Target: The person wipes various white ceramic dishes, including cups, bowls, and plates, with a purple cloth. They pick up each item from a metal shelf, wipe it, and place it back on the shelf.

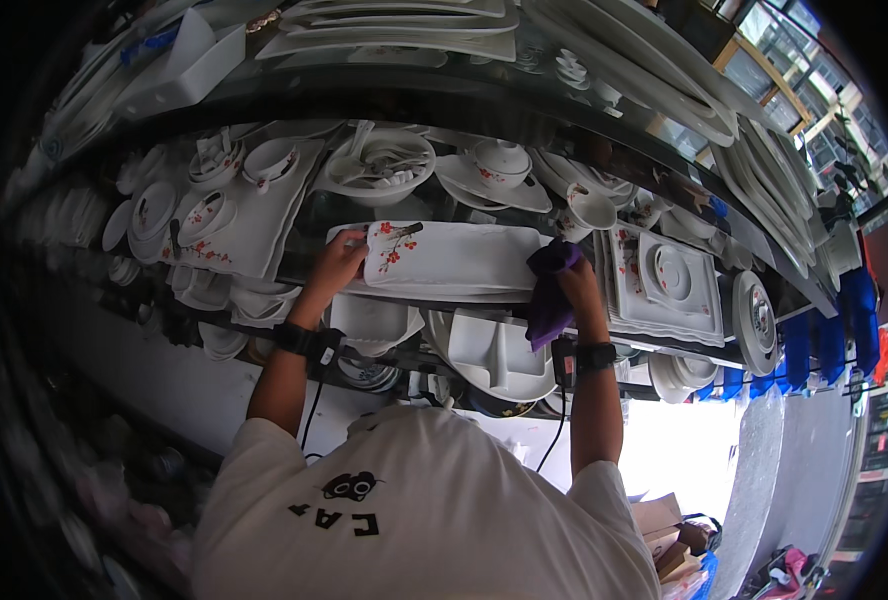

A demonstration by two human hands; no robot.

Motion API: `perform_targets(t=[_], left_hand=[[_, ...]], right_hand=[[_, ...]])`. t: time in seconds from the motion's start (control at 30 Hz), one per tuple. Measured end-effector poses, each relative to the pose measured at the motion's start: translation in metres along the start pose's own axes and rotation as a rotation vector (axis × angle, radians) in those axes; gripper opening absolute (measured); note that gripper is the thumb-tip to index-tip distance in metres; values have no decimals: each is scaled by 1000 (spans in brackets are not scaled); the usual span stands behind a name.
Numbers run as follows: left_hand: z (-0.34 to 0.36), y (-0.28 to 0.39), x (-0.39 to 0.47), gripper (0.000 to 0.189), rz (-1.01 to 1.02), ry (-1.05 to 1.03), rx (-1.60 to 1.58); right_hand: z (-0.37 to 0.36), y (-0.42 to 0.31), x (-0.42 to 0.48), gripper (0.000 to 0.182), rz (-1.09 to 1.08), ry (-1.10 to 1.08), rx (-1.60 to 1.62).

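A long rectangular white plate (459, 259) with red blossoms painted at its left end lies over other white plates on the glass shelf. My left hand (343, 261) grips its left end, the thumb and fingers at the edge. At the right end, my right hand (580, 281) holds a purple cloth (550, 292), which hangs down over the plate's corner. Whether the right fingers also touch the plate is hidden by the cloth. A white cup with a flower pattern (591, 207) stands just behind the cloth.
A white bowl of spoons (380, 169) sits behind the plate. Left is a large square plate (253, 217) bearing bowls; right, stacked square plates (669, 281). The upper shelf (444, 94) overhangs with large platters. Below, a divided dish (500, 352) rests on a lower shelf.
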State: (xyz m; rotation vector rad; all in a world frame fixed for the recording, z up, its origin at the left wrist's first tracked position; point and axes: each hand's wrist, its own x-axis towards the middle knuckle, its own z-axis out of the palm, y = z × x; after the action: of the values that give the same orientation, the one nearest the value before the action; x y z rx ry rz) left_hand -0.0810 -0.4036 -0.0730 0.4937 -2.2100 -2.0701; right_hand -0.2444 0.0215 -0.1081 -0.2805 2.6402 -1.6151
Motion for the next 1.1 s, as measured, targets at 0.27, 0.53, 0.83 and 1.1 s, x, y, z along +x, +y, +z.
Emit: perform_targets(t=[0.27, 0.53, 0.83, 1.1], left_hand=[[6, 4, 5, 36, -70, -37, -127], [17, -1, 3, 33, 82, 47, 31], [30, 23, -40, 31, 10, -20, -744], [39, 59, -88, 58, -133, -318, -1036]], right_hand=[[6, -72, 0, 45, 96, -120, -479], [22, -60, 6, 42, 101, -70, -573], [1, -46, -18, 28, -89, -9, -255], [-39, -149, -108, 32, -152, 98, -121]])
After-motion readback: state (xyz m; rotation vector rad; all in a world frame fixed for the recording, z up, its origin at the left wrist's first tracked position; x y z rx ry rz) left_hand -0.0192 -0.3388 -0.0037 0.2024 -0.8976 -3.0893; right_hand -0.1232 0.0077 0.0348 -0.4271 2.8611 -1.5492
